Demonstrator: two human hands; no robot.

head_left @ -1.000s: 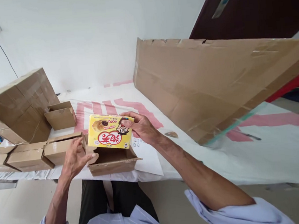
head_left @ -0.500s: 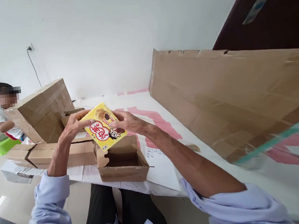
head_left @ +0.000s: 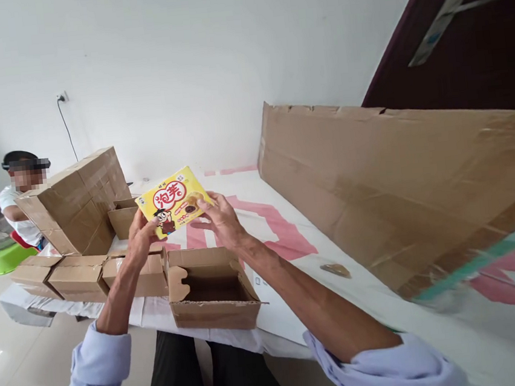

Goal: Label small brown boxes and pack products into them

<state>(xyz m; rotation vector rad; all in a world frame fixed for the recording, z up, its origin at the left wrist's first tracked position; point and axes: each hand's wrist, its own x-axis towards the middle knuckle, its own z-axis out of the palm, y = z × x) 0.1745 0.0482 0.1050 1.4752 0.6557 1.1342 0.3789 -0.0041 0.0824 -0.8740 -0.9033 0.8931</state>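
Head view: both hands are raised above the tabletop, which is draped in a smooth white sheet printed with broad pink strokes. The left grip and right grip each pinch an end of a flat, glossy yellow snack box, a thin rectangle bearing red characters and a cartoon figure. It is tilted, with its printed face toward the camera. Just below it, near the front edge, sits an open cardboard box of plain matte brown board, with its flaps spread and its hollow in shadow. A row of closed small cartons lies touching at its left, below a large taped carton with shiny tape bands. A long creased cardboard sheet stands on edge at the right.
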